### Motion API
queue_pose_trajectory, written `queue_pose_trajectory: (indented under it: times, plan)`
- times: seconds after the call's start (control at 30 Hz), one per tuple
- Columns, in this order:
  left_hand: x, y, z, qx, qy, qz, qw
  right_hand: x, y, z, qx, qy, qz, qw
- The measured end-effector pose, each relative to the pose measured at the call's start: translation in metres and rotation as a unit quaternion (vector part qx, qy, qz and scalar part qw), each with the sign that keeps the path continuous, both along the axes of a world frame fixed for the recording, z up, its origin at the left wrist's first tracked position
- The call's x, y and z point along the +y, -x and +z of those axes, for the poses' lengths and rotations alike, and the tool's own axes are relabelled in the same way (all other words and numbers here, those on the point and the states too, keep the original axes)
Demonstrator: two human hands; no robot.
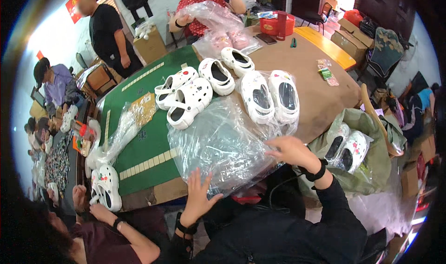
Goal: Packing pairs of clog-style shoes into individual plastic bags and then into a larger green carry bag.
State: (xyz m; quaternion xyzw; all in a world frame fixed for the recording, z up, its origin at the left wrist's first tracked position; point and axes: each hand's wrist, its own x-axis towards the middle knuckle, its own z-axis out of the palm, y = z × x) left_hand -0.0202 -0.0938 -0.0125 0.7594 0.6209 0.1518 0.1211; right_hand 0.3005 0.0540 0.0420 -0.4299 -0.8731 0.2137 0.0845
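Note:
A clear plastic bag (218,145) lies spread at the near side of the table. My left hand (200,196) is open at the bag's near edge, fingers spread. My right hand (292,151) reaches over the bag's right side with fingers stretched out and apart; whether they touch the film is hard to tell. Just beyond the bag stand white clogs with charms (190,101), and farther back another white pair (216,76). Nearest my right hand, a white pair in clear plastic (269,97) lies on the brown table covering.
Green mats with tile rows (148,166) lie at left. A bagged white pair (348,150) rests in a green sack (320,171) at right. To my left, a co-worker's hands (100,210) are by white clogs (106,187). Across, another person handles plastic over pink clogs (230,40).

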Motion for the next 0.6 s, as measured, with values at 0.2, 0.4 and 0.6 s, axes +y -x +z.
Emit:
queue_pose_trajectory:
  times: [0.2, 0.4, 0.6]
  plan:
    - [0.014, -0.01, -0.008, -0.046, -0.189, 0.135, 0.972, 0.024, -0.014, -0.014, 0.361, -0.091, -0.246, 0.895]
    - [0.024, 0.021, -0.06, -0.177, -0.265, 0.368, 0.873, 0.028, -0.014, -0.074, 0.261, -0.158, -0.502, 0.809]
    - [0.024, 0.023, -0.086, 0.016, -0.199, 0.419, 0.886, 0.029, -0.004, -0.136, 0.16, -0.109, -0.514, 0.836]
